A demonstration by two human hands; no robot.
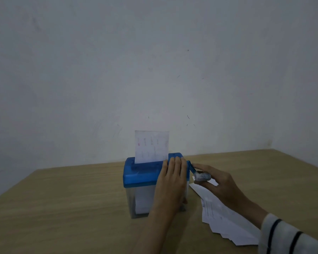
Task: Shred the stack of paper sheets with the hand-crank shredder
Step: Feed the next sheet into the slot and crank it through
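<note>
Head view: hand-crank shredder [145, 178] sits upright on a wooden table [62, 208], near the middle, close to a plain pale wall [154, 61]. Blue lid, clear bin below with white shreds [142, 200] visible inside.

One paper sheet [151, 146] stands upright in the lid slot, lower edge down in the slot, most of the sheet above it. Faint print on it, unreadable.

Left hand [171, 182] lies flat on the right end of the lid, fingers straight and pressed together, fingertips up at the lid's top just beside the sheet. It presses on the shredder, not wrapped around anything.

Right hand [215, 182] is at the crank [192, 168] on the shredder's right side. Thumb and fingers curl round the grey knob [202, 176] at the crank's end, pinching it. Blue crank arm slants down and right from the lid to the knob. Striped sleeve [290, 237] on that arm, bottom right corner.

Stack of paper sheets [226, 217] lies flat on the table just right of the shredder, fanned out, partly under the right hand and forearm. Its near end reaches toward the sleeve.

Lighting is dim, fine detail soft.
</note>
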